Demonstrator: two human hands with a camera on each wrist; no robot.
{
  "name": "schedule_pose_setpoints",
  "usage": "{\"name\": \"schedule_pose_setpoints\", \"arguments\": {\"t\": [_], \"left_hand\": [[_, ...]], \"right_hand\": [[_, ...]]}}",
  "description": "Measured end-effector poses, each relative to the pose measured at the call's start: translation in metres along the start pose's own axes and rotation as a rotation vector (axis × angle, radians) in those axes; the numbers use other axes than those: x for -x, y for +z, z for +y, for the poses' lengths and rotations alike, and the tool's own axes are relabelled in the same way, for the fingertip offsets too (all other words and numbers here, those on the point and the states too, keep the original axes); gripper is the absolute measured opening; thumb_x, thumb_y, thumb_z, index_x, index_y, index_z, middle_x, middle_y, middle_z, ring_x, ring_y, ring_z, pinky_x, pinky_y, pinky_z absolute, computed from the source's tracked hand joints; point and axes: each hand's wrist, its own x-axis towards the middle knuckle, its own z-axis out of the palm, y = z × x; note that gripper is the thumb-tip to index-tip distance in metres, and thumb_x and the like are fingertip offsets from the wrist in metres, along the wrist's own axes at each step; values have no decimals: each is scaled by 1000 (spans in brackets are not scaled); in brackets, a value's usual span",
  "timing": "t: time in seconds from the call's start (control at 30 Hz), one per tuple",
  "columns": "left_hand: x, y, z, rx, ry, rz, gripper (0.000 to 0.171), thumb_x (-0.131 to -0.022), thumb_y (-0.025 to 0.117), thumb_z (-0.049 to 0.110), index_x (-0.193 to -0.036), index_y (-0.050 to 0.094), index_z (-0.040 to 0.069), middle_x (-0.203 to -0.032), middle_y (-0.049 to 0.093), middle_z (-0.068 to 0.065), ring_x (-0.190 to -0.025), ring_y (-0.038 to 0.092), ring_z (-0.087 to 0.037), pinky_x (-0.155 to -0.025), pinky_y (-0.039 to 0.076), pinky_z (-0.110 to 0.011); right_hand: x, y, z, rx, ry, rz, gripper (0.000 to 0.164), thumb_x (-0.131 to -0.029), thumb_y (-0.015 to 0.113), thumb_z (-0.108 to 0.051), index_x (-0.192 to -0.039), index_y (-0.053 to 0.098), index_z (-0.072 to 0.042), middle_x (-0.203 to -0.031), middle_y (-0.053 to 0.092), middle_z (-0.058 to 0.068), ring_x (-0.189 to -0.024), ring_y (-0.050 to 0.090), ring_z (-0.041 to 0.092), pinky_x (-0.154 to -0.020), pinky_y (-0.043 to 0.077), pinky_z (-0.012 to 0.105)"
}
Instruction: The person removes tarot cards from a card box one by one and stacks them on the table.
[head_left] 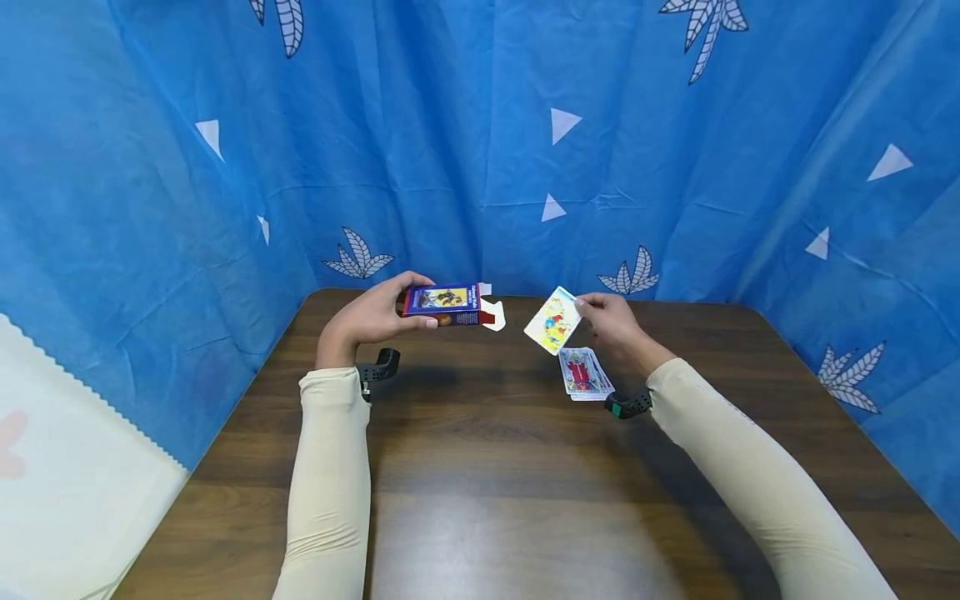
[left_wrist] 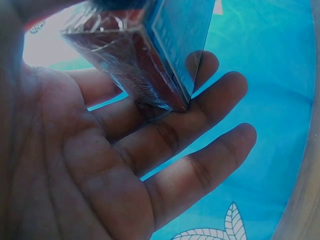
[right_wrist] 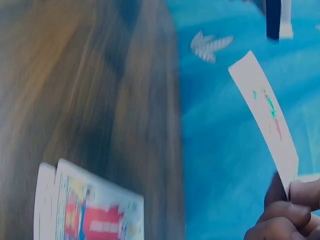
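My left hand [head_left: 375,317] grips a blue and red card box [head_left: 450,305] by its closed end, thumb along the near side. The box's white and red flaps stand open toward the right. In the left wrist view the box [left_wrist: 165,55] has a shiny clear wrapping and lies against the fingers. My right hand [head_left: 611,323] pinches a white card [head_left: 553,321] with a yellow, red and blue picture at its upper right corner. Below that hand, a loose pile of cards [head_left: 583,373] lies face up on the table, the top one with a red figure.
The brown wooden table [head_left: 480,467] reaches back to a blue curtain [head_left: 450,150] printed with white leaves and triangles. A white cloth [head_left: 67,475] hangs at the left. Each wrist wears a black camera mount.
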Motion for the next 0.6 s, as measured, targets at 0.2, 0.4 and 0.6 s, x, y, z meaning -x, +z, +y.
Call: {"name": "schedule_pose_setpoints", "arguments": {"t": [0.2,0.4,0.6], "left_hand": [[0,0,0,11,-7,1,73,-82,77,47,-140,43,17,-132,52,-14,-116,51,-33,-96,50,-48],[0,2,-1,8,-13,0,75,-82,76,49,-141,43,17,-133,52,-14,-116,51,-32,-96,50,-47],[0,1,0,6,0,6,73,-82,77,46,-140,44,15,-131,53,-14,-114,53,-31,-95,50,-46]], "right_hand": [[-22,-9,33,219,-16,94,37,-103,51,-28,-126,63,-1,-117,62,18,-94,55,25,-72,47,29],[-28,-9,60,311,27,76,36,-99,60,-30,-118,68,-1,-113,65,19,-94,58,27,-80,51,35],[-27,-1,71,395,20,55,32,-97,63,-28,-109,70,1,-103,66,17,-86,57,24,-69,47,28]]}}
